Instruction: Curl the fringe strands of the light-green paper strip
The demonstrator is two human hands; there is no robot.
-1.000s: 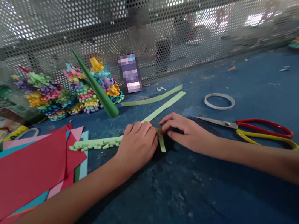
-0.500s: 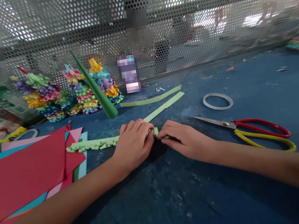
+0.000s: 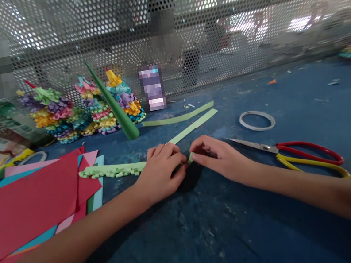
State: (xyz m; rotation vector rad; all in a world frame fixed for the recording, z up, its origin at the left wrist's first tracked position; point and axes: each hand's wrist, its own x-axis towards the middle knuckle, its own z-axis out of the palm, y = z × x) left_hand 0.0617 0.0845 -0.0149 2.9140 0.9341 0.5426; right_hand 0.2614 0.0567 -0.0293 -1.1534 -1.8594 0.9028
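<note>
A light green paper strip [image 3: 114,170] with a curled fringe lies on the blue table [image 3: 212,233], running left from my hands. My left hand [image 3: 160,172] rests on its right end with the fingers curled and pressing down. My right hand [image 3: 216,156] pinches the strip's rolled tip between thumb and fingers, close against the left hand. A plain part of the strip [image 3: 195,126] runs away behind my hands toward the far right.
Red, pink and teal paper sheets [image 3: 29,203] lie at left. Colourful paper trees [image 3: 90,105] and a green cone [image 3: 113,103] stand at the back before a perforated metal screen. Red-and-yellow scissors [image 3: 300,155] and a tape ring [image 3: 257,119] lie at right. Another green strip [image 3: 179,116] lies behind.
The short piece of strip that hung down between my hands has been curled up into a small roll at my right fingertips. Both hands stayed almost in place.
</note>
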